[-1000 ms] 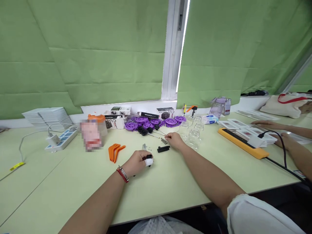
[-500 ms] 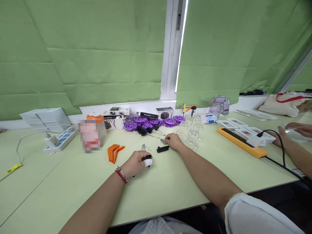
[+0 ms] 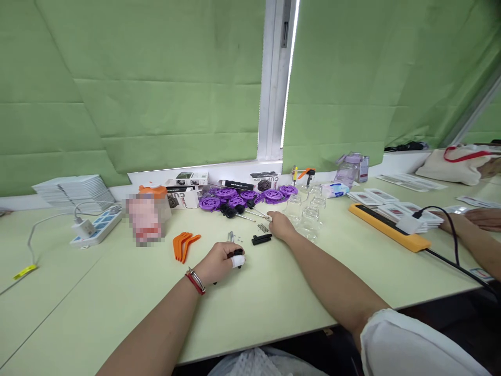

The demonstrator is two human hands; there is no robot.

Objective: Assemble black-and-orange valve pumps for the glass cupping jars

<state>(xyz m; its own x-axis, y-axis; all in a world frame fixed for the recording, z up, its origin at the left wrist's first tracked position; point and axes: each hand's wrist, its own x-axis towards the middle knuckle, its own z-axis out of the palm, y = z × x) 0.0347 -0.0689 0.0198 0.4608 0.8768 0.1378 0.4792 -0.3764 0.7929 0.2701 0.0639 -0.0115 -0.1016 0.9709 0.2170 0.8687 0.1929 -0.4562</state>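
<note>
My left hand (image 3: 219,262) is closed around a black plastic part (image 3: 237,253), most of it hidden by the fingers; white tape wraps one finger. Farther out, my right hand (image 3: 281,225) pinches what looks like a small metal spring (image 3: 267,218). Just below those fingertips lie more springs (image 3: 262,227), and nearer me is a black bar-shaped part (image 3: 261,239). Metal pins (image 3: 230,237) and tiny bits lie beyond my left hand. Several orange levers (image 3: 184,246) are fanned out to its left.
Purple wheel-like parts (image 3: 235,201), screwdrivers (image 3: 254,213) and boxes (image 3: 183,198) line the back. Clear glass cups (image 3: 311,222) stand right of my right hand. An orange power strip (image 3: 387,227) is farther right, beside a co-worker's hands (image 3: 483,218). A white power strip (image 3: 97,224) lies left.
My right hand has lifted slightly up and away from the spring pile, which now shows more fully. My left hand stays still. The co-worker's hands have shifted.
</note>
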